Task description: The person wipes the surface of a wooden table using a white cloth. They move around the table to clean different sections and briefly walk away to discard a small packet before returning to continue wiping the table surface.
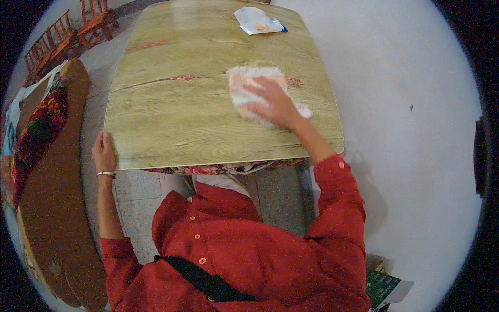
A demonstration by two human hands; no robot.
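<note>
My right hand (273, 104) lies spread over a white and pale pink cloth (240, 78), pressing it onto the right part of the wood-patterned tabletop (171, 114). Its fingers are stretched out and slightly blurred, and one end of the cloth shows beside the wrist. At the table's near left corner, my left hand (104, 153) is closed on the edge; part of its fingers is hidden. A bracelet circles that wrist. Near the far right edge of the table rests a white plastic packet (254, 21) with a blue corner.
A white wall (405, 156) runs along the right side. To the left stands a brown padded seat (57, 218) with a dark red patterned fabric (41, 125) on it. Wooden chairs (96, 23) are at the far left. Flowered cloth (202, 170) shows under the table's near edge.
</note>
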